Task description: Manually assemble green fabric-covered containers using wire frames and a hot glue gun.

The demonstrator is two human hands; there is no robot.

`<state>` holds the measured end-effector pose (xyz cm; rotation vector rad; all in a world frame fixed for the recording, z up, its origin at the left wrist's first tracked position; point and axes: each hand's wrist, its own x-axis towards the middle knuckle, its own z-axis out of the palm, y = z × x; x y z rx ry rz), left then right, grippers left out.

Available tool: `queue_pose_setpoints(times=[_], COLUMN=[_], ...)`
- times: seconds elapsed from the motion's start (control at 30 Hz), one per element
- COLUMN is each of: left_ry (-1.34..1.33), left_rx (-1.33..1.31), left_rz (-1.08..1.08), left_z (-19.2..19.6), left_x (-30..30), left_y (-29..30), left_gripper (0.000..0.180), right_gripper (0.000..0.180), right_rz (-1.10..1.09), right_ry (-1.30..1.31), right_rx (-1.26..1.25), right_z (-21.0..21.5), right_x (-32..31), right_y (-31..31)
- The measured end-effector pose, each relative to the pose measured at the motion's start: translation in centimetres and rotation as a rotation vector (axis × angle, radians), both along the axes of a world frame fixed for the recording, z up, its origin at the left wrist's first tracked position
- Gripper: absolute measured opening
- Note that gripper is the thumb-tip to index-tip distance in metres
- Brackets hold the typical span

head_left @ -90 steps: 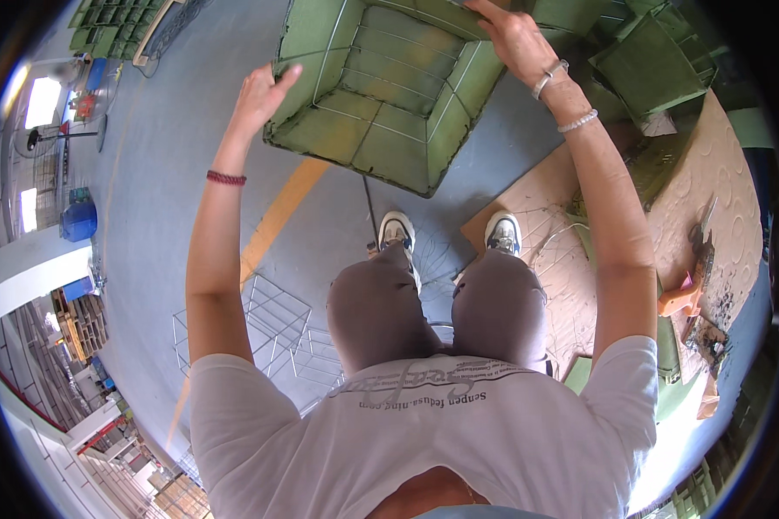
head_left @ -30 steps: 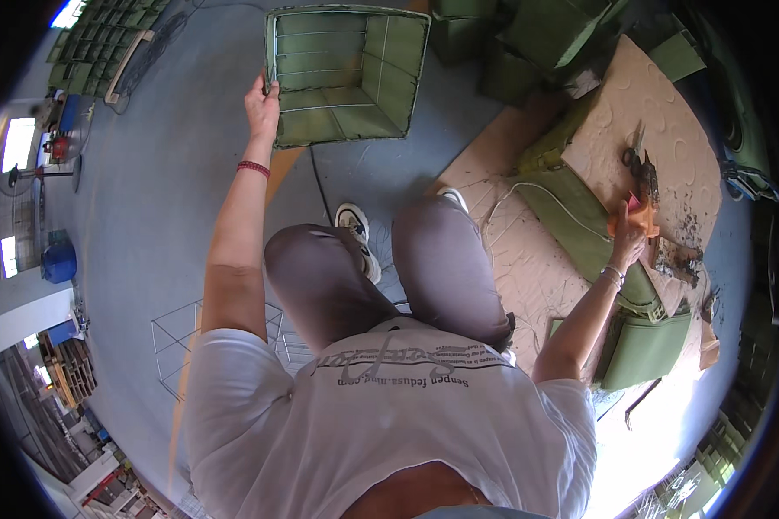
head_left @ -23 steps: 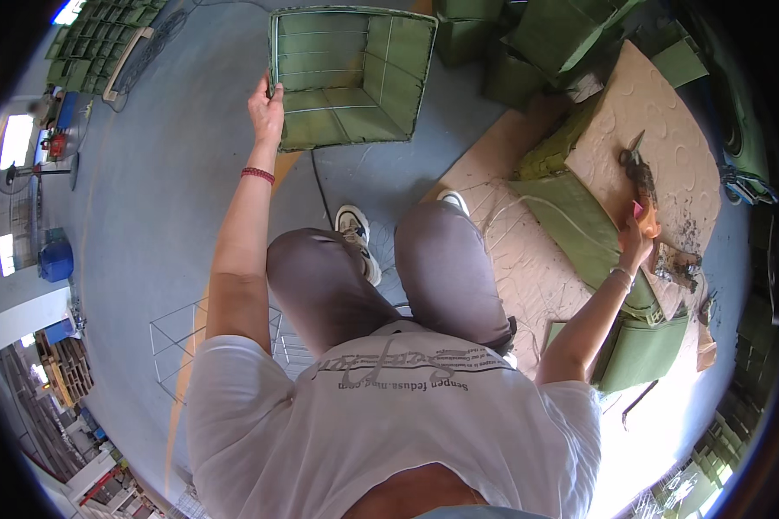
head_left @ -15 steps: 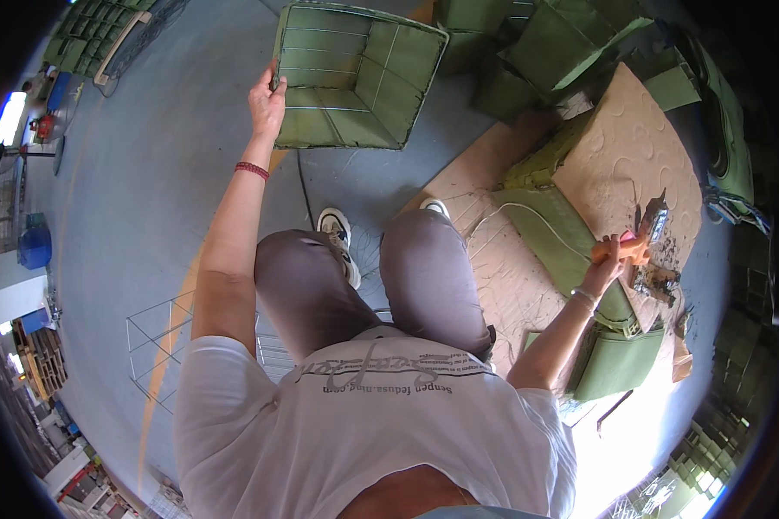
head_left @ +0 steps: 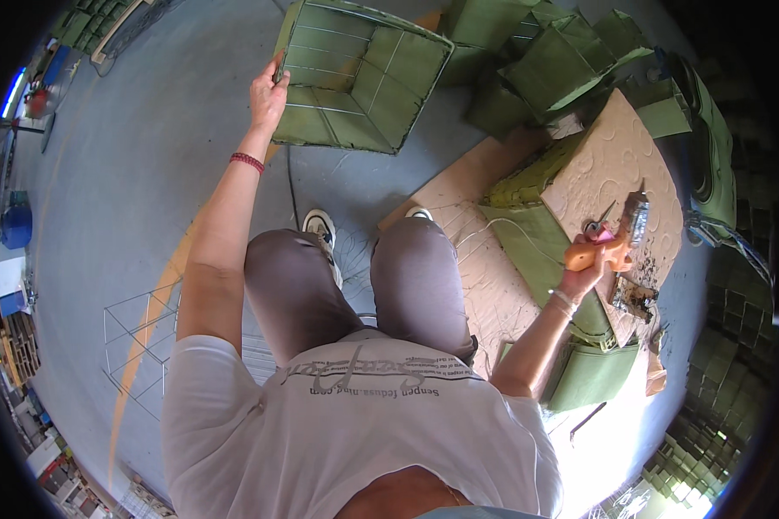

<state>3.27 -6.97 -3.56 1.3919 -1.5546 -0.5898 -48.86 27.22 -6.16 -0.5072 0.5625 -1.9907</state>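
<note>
My left hand (head_left: 268, 97) is closed on the left rim of a green, wire-framed rectangular basket (head_left: 342, 130), holding it out in front of me with its open side showing. Off to the right, my right hand (head_left: 584, 275) wraps round the handle of an orange glue gun (head_left: 614, 253), whose dark, smeared nozzle end points away from me. Just beyond that hand shows a small pointed tool with a red handle (head_left: 597, 232), partly hidden. Beneath them lies a sheet of tan cardboard (head_left: 580, 173), raised on green box-like pieces (head_left: 528, 233).
Several green baskets (head_left: 554, 73) are heaped at the far right. A dark, crusted block (head_left: 634, 298) sits by the cardboard's near edge. A pale cord (head_left: 493, 223) trails over the green pieces. Bare wire frames (head_left: 138, 333) stand on the floor at my left.
The whole view has shifted slightly. My right hand has moved a little with the glue gun, and the red-handled pointed tool shows more plainly. The left hand keeps its hold on the basket.
</note>
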Motion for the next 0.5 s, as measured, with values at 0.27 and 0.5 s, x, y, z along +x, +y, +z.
queue_pose_setpoints(times=[0.27, 0.5], left_ry=[0.024, 0.025], left_rx=[-0.016, 0.042], left_rz=[0.015, 0.039], left_z=[0.2, 0.1], left_x=[0.3, 0.8], left_y=[0.4, 0.5], left_gripper=[0.039, 0.039], right_gripper=[0.052, 0.059], right_rz=[-0.245, -0.188], right_ry=[-0.215, -0.001], right_rx=[-0.065, 0.059], right_z=[-0.5, -1.0], right_x=[-0.7, -1.3], right_y=[0.0, -0.4])
